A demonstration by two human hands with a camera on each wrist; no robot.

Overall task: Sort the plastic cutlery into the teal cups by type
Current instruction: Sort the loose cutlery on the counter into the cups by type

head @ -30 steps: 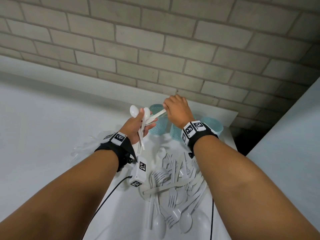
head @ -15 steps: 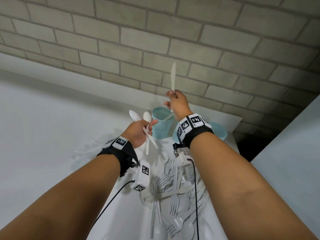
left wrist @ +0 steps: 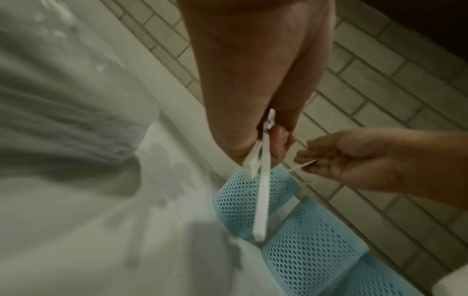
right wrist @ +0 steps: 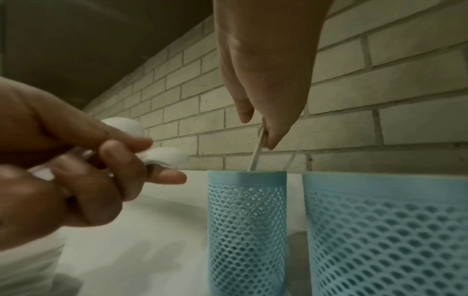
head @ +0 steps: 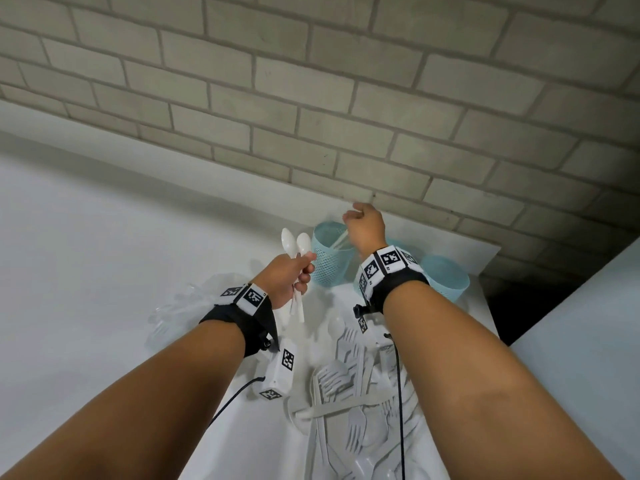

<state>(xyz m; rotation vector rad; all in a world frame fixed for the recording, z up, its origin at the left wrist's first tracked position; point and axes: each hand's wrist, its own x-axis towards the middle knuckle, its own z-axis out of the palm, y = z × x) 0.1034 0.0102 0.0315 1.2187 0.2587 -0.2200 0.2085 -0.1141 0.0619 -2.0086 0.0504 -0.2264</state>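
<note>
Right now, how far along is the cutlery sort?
Early. Done: little; the leftmost teal cup has another white piece leaning inside. In hand: the right hand lowers a white utensil into that cup, fingertips pinching it; the left hand holds two spoons. Left: the pile of cutlery on the table, mostly forks and spoons.

Both forearms are bare, no sleeves. Each wrist wears a black strap (head: 239,318) topped by a white band (head: 384,263) printed with black square codes. A white box (head: 278,372) with the same codes hangs under the left wrist, trailing a black cable (head: 232,401); the right seems alike.
</note>
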